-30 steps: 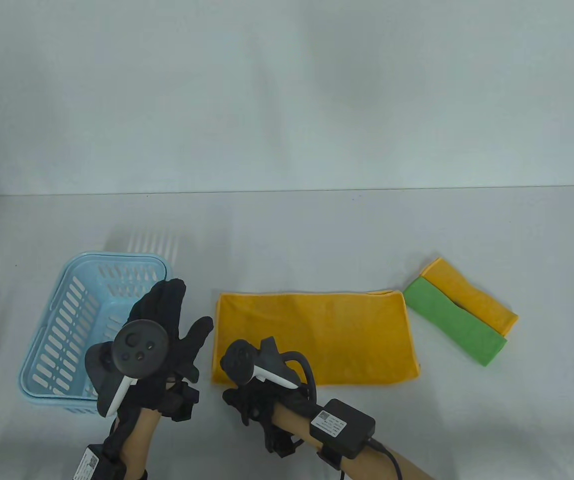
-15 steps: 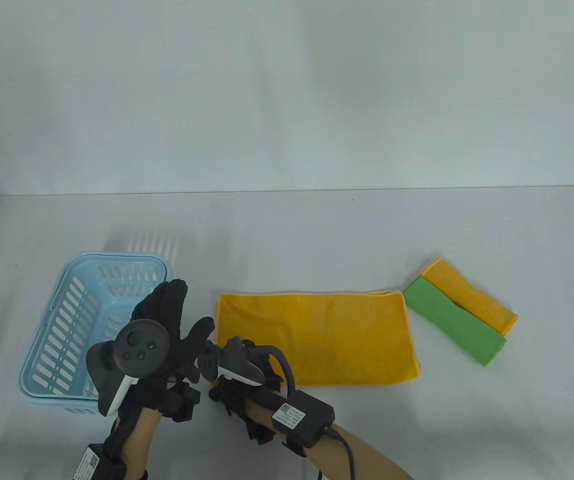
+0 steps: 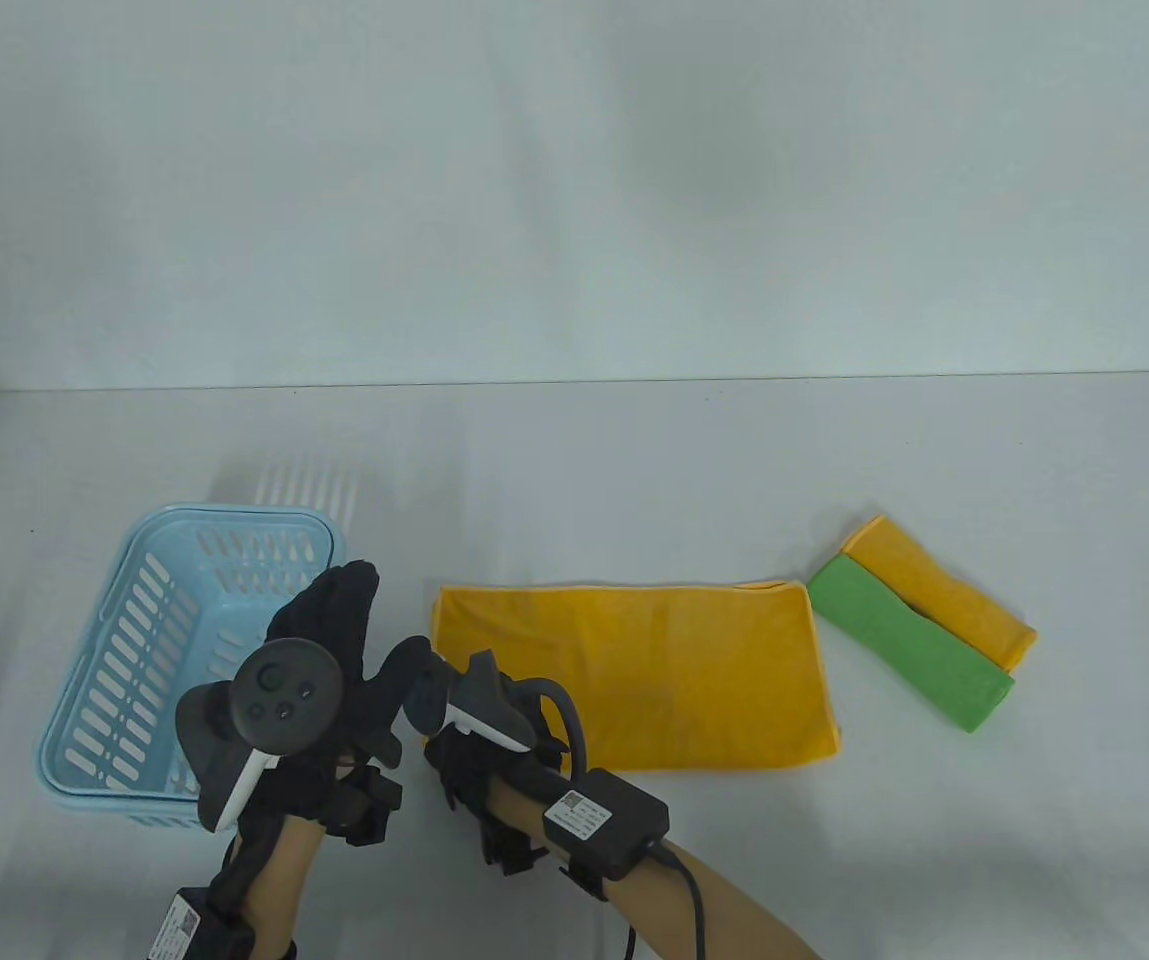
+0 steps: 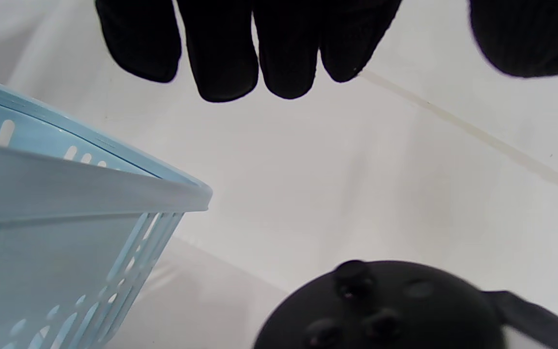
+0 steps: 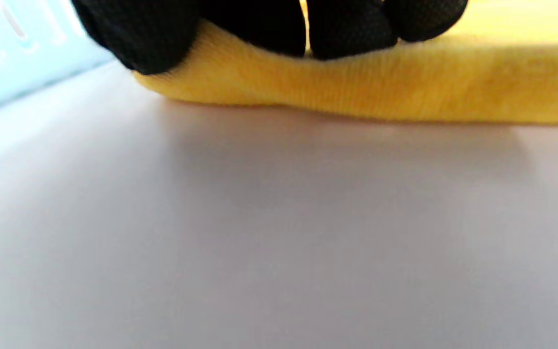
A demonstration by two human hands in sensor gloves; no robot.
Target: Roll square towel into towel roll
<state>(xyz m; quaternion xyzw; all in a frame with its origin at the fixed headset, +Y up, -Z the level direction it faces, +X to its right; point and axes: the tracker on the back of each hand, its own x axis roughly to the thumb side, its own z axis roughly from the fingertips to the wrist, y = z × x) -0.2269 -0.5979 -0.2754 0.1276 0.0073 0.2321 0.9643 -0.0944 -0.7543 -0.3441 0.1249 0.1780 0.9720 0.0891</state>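
A yellow towel point(image 3: 654, 670), folded into a long rectangle, lies flat on the white table. My right hand point(image 3: 456, 738) sits at its near-left corner. In the right wrist view, the fingers point(image 5: 347, 29) curl down onto the towel's thick near edge point(image 5: 356, 87) and the thumb wraps the corner. My left hand point(image 3: 344, 620) hovers between the basket and the towel with fingers point(image 4: 230, 48) straight, holding nothing. Its thumb is close to the right hand's tracker.
A light blue slotted basket point(image 3: 94, 640) stands at the left, its rim point(image 4: 66, 194) right beside my left hand. A folded green towel point(image 3: 909, 640) and a folded yellow one point(image 3: 944, 590) lie side by side at the right.
My right hand has slid left along the towel's near edge to its near-left corner and taken hold there. The left hand has hardly moved.
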